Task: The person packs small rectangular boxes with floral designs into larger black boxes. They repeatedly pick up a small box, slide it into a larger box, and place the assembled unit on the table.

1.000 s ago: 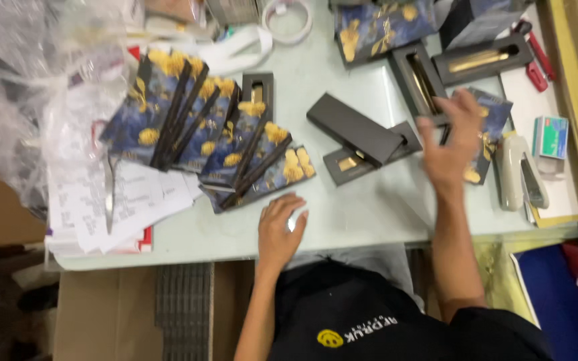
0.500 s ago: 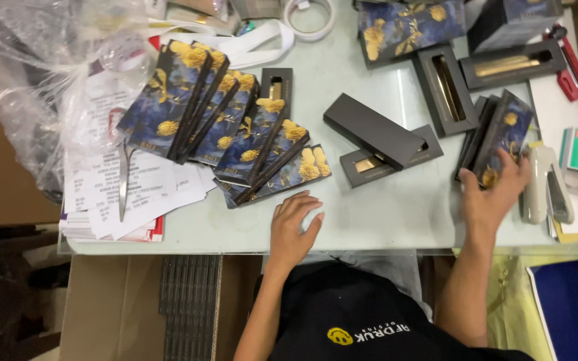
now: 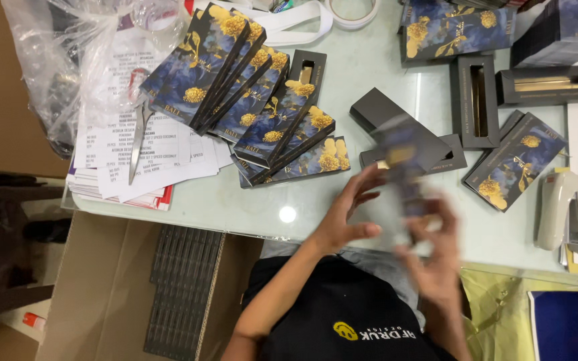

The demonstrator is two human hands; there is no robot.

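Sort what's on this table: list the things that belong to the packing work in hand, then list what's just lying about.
In hand or part of the work:
- blurred blue sleeve, held between left hand and right hand
- fanned stack of floral sleeves
- open black boxes
- black inner tray

Lying about:
- scissors on printed papers
- stapler
- tape roll
- plastic bag
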